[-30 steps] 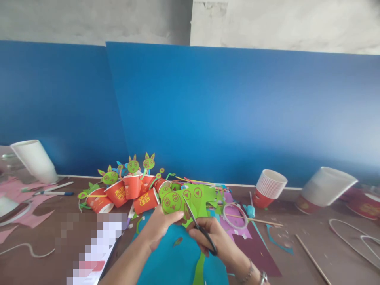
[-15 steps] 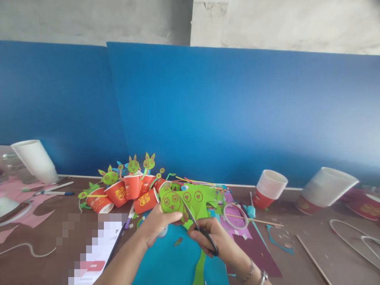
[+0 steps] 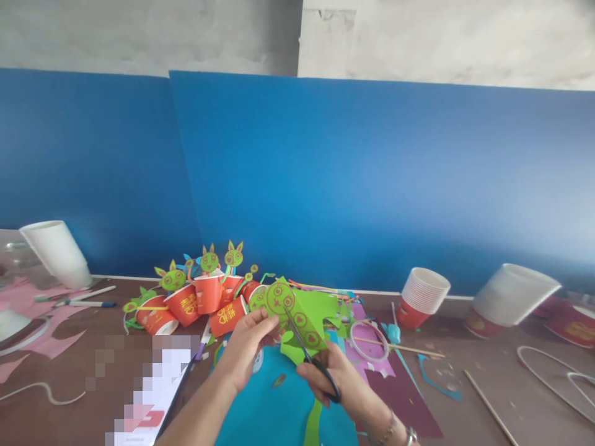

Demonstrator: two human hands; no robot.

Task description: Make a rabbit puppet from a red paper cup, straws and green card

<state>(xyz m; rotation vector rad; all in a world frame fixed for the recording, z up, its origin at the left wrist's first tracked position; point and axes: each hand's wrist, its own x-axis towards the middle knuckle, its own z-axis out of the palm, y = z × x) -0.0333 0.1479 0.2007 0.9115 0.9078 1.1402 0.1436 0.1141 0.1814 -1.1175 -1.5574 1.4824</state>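
Observation:
My left hand (image 3: pixel 251 341) pinches the lower left edge of a green paper sheet (image 3: pixel 316 306) with faces and small heart circles drawn on it in brown. Round the looped handle of black-handled scissors (image 3: pixel 304 341), the fingers of my right hand (image 3: pixel 332 375) are closed. The blades lie against the sheet beside the round drawn face (image 3: pixel 277 298); whether they are parted is hard to make out. Under both hands lies a blue paper sheet (image 3: pixel 260 409), with a green paper strip (image 3: pixel 313 424) on it.
Red paper cups (image 3: pixel 207 294) with green animal heads crowd the back left. A stack of cups (image 3: pixel 424 294) stands at the back right, near a white tape ring (image 3: pixel 369 341). Wooden sticks (image 3: pixel 490 406), pink paper scraps (image 3: pixel 65 322) and a blue partition (image 3: pixel 348 186) surround the work.
The green sheet has turned clockwise, its heart circles now sloping down to the right. My left hand has shifted its hold slightly. The scissors remain in my right hand.

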